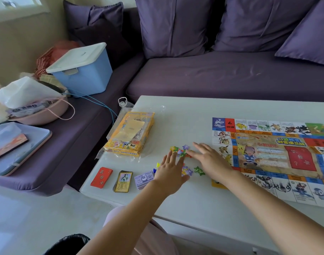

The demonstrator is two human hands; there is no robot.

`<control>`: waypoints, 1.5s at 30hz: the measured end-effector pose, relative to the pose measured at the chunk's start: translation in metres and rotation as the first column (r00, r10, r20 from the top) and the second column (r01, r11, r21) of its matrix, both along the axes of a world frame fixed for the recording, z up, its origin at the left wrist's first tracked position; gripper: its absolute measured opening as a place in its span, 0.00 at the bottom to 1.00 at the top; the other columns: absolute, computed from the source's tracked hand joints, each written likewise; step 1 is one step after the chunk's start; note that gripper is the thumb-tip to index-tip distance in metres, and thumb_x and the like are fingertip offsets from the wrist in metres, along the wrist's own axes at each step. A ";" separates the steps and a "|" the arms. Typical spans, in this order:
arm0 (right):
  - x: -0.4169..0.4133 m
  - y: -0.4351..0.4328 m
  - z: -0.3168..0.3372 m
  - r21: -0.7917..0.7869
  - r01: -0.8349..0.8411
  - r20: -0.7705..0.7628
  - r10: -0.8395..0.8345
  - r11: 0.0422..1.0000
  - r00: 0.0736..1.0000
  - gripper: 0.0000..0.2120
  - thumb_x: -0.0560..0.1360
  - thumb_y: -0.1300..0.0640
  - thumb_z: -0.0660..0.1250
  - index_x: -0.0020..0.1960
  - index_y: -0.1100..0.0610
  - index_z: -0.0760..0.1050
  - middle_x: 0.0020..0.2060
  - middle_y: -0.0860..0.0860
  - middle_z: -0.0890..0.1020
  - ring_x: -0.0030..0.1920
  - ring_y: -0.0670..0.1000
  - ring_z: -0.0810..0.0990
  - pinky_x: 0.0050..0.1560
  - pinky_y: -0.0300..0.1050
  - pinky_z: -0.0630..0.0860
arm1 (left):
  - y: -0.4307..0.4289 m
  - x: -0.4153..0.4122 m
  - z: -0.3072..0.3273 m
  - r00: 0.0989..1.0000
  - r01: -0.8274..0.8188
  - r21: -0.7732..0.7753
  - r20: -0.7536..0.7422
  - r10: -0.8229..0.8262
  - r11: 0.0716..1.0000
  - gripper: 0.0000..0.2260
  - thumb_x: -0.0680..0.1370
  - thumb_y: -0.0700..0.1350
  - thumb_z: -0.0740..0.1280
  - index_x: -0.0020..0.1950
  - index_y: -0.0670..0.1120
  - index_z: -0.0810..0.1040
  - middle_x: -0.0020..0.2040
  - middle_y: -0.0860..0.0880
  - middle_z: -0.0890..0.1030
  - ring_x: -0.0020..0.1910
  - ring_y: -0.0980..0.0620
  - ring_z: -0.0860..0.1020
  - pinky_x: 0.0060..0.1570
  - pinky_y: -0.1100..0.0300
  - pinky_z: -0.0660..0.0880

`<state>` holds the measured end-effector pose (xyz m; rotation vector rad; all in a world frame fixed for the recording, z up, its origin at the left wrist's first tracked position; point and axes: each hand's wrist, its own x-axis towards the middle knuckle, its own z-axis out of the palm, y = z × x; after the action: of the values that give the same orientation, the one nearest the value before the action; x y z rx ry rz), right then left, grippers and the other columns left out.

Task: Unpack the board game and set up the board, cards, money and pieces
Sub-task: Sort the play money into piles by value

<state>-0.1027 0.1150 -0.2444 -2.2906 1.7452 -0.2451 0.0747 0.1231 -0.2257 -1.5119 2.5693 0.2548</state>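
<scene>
On the white table the game board lies unfolded on the right side, reaching past the right edge of the view. Left of it, a scatter of coloured star pieces sits around the middle of the table, with a green star nearer. Both hands are flat with fingers straight and slightly spread, gripping nothing: the left hand lies over the near part of the scatter, and the right hand reaches in from the board side, fingertips at the far cluster of stars. Along the near left edge stand three stacks in a row: red cards, a yellow-and-black card deck, and purple money, just beside the left hand. Farther back on the left lies the yellow game box in a clear plastic bag. A purple sofa runs behind the table, with a blue bin on its left part
</scene>
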 end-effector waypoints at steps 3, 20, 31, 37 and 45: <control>-0.002 0.001 -0.002 0.002 -0.001 -0.015 0.001 1.000 1.000 0.39 0.74 0.76 0.51 0.77 0.43 0.55 0.78 0.49 0.48 0.77 0.53 0.44 0.75 0.52 0.51 | 0.007 0.000 -0.004 1.000 0.005 0.006 -0.005 -0.005 1.000 0.28 0.82 0.55 0.53 0.78 0.47 0.49 0.78 0.43 0.45 0.77 0.45 0.40 0.74 0.53 0.39; 0.004 0.014 0.011 -0.015 -0.022 -0.008 0.022 1.000 1.000 0.37 0.74 0.76 0.51 0.73 0.44 0.64 0.77 0.48 0.52 0.77 0.53 0.42 0.73 0.52 0.58 | 0.004 0.011 -0.006 0.999 -0.045 0.075 -0.017 0.047 0.996 0.31 0.80 0.61 0.54 0.79 0.52 0.49 0.78 0.43 0.43 0.76 0.43 0.37 0.73 0.52 0.37; 0.007 0.022 0.010 0.015 -0.033 0.034 0.033 0.999 0.999 0.32 0.75 0.73 0.53 0.72 0.45 0.67 0.77 0.47 0.53 0.77 0.52 0.43 0.73 0.51 0.57 | 0.005 0.014 0.007 0.998 -0.026 0.071 -0.050 0.029 0.997 0.30 0.79 0.58 0.60 0.78 0.51 0.53 0.78 0.44 0.48 0.76 0.42 0.38 0.74 0.51 0.39; 0.002 0.029 0.009 0.009 -0.017 0.063 0.016 1.000 0.998 0.33 0.74 0.73 0.55 0.71 0.44 0.68 0.77 0.45 0.53 0.77 0.52 0.44 0.73 0.49 0.57 | -0.004 0.010 0.006 0.998 -0.038 0.118 -0.038 0.043 0.992 0.32 0.79 0.59 0.59 0.78 0.52 0.49 0.78 0.43 0.46 0.76 0.41 0.38 0.74 0.50 0.40; 0.003 0.025 0.009 0.057 -0.028 0.001 0.028 0.998 1.000 0.33 0.76 0.71 0.53 0.75 0.44 0.61 0.77 0.46 0.49 0.77 0.54 0.42 0.73 0.52 0.56 | -0.004 0.008 0.005 0.999 -0.040 0.118 -0.032 0.044 0.992 0.32 0.79 0.60 0.58 0.78 0.52 0.49 0.78 0.43 0.45 0.76 0.41 0.37 0.74 0.50 0.40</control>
<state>-0.1001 0.1398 -0.2357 -2.2723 1.6967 -0.1878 0.0826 0.1186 -0.2208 -1.5334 2.5016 0.4323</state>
